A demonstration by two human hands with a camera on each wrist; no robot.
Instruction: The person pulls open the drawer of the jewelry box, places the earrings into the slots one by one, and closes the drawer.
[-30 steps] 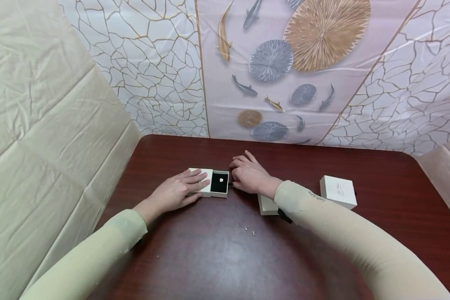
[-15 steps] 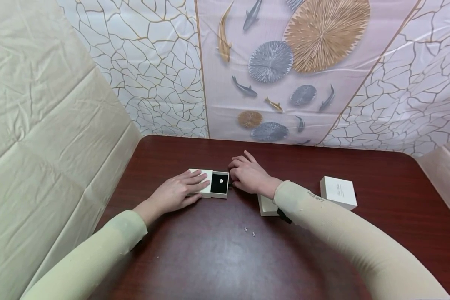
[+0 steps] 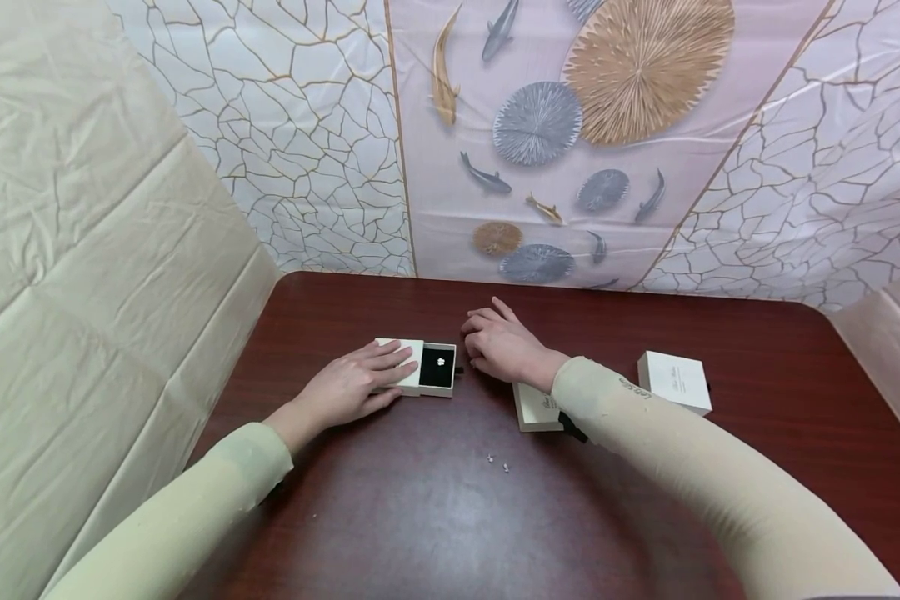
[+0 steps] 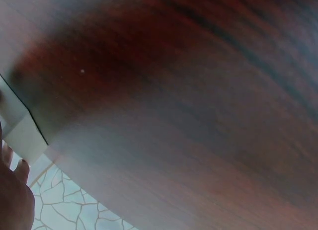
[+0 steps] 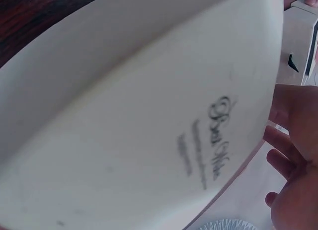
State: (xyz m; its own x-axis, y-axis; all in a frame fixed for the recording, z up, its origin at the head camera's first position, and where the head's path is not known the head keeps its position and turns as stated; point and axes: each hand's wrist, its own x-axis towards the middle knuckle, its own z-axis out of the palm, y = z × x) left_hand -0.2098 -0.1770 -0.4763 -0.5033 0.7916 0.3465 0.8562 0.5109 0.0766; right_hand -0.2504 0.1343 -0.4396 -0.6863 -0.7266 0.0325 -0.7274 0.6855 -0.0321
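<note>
Toward the table's back left lies a small white drawer box, its tray slid partly out to the right. A small pale flower-shaped piece sits on the tray's black lining. My left hand rests on the box's sleeve with fingers laid across the top and the thumb near its front edge. Just right of the tray's black pull tab, my right hand stands apart from it, its fingers loosely bent and holding nothing visible.
Below my right wrist lies a second white box with lettering. A third white box stands farther right. Two tiny shiny pieces lie on the dark red table in front. Patterned cloth hangs behind the table.
My right hand has shifted slightly right, away from the tray, and the black tab now shows. The second box's lettering shows more. My left hand and the tray look unmoved.
</note>
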